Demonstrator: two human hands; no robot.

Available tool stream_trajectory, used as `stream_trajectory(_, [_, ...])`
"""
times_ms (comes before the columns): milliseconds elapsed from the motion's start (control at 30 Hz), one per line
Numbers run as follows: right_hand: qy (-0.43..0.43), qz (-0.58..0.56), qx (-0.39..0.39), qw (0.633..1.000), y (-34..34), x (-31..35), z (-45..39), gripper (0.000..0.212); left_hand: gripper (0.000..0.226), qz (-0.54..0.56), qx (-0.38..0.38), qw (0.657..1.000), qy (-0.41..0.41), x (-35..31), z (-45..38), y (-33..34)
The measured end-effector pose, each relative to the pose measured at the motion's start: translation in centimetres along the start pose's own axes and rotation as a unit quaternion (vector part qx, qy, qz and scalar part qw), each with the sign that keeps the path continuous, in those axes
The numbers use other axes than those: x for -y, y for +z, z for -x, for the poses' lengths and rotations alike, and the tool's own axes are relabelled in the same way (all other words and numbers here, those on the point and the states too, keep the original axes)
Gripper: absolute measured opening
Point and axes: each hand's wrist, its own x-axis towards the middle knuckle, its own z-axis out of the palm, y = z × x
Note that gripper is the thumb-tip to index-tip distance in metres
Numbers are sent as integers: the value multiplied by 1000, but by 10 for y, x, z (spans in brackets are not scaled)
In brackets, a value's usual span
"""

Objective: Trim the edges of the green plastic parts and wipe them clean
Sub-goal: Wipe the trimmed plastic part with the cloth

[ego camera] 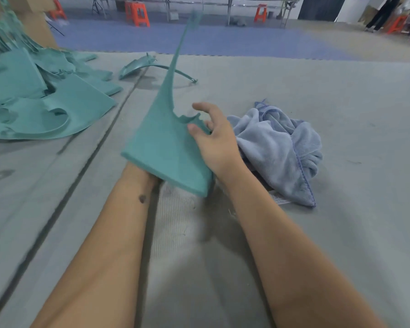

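I hold a green plastic part [166, 147] upright in the middle of the view, its wide base toward me and its long thin tip pointing up and away. My right hand [213, 140] pinches its right edge near a jagged notch, thumb on the front face and fingers behind. My left hand [149, 179] reaches under the wide base and is almost wholly hidden behind it, so its grip cannot be seen. A crumpled light blue cloth [282, 147] lies on the grey mat just right of my right hand.
A pile of green plastic parts [40, 100] fills the left side, with one curved part [142, 65] lying apart behind it. The grey mat [341, 102] covers the floor, with a dark seam [92, 147] running diagonally. Orange stools [137, 14] and a standing person [381, 13] are far back.
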Motion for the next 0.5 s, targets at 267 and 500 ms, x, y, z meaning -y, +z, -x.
stream_trajectory(267, [27,15,44,999,-14,-6,-3,24,48,-51,113,992,-20,-21,-5,-29])
stream_trajectory(500, [109,-237,8,965,-20,-5,-10,19,29,44,92,994,45,-16,1,-14])
